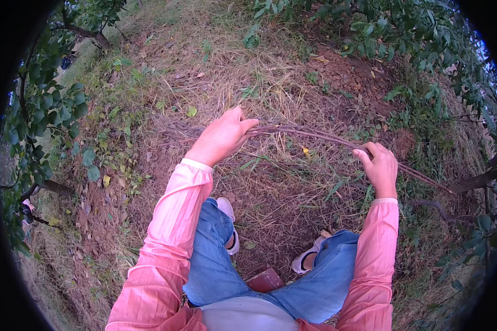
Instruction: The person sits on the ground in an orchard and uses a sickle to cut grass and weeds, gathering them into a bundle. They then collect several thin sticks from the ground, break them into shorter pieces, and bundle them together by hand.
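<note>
A small bundle of thin brown twigs [314, 133] stretches between my two hands, bowed slightly upward in the middle. My left hand [225, 134] grips it near the left end, with thumb and fingers closed around the stems. Farther right, my right hand [377, 165] is closed on the same bundle, the thumb lying along it. Beyond that hand the twig ends run on down to the right, towards a tree branch. Other thin stems [273, 164] lie on the dry grass below the bundle.
Leafy trees stand on both sides, with a bare branch [478, 180] reaching in at right and another branch [58, 188] at left. A reddish block [266, 280] sits on the ground between my legs. Loose red soil [348, 74] shows at upper right.
</note>
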`<state>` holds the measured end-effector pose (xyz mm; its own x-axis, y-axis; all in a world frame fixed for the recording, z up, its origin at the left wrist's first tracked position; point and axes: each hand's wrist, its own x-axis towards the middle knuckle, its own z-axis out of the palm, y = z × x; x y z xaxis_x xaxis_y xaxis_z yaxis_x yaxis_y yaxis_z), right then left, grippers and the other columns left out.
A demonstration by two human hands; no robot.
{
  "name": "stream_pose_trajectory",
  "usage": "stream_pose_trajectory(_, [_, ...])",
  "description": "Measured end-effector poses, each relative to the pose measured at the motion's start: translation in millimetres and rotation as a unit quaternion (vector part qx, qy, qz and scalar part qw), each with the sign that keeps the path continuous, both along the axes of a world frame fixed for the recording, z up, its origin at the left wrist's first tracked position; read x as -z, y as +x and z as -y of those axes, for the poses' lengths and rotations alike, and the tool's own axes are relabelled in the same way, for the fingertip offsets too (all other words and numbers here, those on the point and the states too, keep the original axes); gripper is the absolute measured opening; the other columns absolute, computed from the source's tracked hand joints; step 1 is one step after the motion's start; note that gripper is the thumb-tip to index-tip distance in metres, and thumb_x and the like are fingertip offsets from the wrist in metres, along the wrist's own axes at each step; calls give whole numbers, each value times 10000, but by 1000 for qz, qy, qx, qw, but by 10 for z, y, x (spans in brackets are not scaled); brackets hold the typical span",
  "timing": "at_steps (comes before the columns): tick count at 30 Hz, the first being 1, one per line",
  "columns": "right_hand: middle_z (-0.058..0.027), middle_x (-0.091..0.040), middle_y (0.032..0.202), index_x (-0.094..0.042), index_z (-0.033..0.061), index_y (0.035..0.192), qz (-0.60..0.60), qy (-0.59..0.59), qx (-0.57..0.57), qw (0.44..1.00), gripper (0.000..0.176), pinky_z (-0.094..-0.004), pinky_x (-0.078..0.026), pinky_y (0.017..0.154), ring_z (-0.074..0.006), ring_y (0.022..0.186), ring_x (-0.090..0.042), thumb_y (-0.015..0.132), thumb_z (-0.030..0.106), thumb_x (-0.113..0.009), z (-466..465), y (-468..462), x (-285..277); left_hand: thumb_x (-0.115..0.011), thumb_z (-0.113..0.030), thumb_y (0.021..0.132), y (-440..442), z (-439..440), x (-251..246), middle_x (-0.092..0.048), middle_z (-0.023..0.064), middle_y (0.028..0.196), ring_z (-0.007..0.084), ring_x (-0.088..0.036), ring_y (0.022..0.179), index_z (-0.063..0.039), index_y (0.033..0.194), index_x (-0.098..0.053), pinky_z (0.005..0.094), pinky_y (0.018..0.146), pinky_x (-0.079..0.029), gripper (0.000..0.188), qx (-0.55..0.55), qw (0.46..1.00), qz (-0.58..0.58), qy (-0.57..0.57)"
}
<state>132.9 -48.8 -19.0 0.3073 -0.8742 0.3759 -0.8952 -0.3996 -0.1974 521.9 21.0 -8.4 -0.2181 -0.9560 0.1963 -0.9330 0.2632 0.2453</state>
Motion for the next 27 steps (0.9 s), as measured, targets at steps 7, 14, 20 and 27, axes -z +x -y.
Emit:
stream_pose_trajectory(7, [-61,-632,762,-698,104,911,15,-19,-37,999,389,-398,-453,724,-279,755,-629,797,471,-757,33,-28,73,-620,-243,951,-82,-26,-20,-568,181,985,367,-614,930,-66,1085,-545,471,753,-508,234,-43,998,35,19])
stream_pose_trajectory(14, [-75,-651,796,-646,61,924,-30,50,-69,996,485,-409,-459,722,-272,750,-635,742,485,-796,-14,152,24,-532,-129,940,-317,-9,36,-620,185,862,383,-630,886,-37,1116,-519,484,736,-513,200,0,999,53,-13])
stream_pose_trajectory(20, [-78,-661,819,-642,70,991,35,88,-89,992,477,-407,-492,718,-285,727,-623,750,444,-815,-33,298,16,-567,-92,884,-599,-17,3,-648,148,832,339,-607,882,-32,976,-576,456,744,-506,109,8,996,56,-64])
stream_pose_trajectory(27, [-118,-693,881,-652,79,975,44,92,-142,985,410,-419,-499,710,-322,776,-660,841,458,-734,-36,405,177,-670,-382,897,-478,-29,65,-649,148,761,358,-612,743,-41,867,-539,469,684,-485,367,38,996,86,-12])
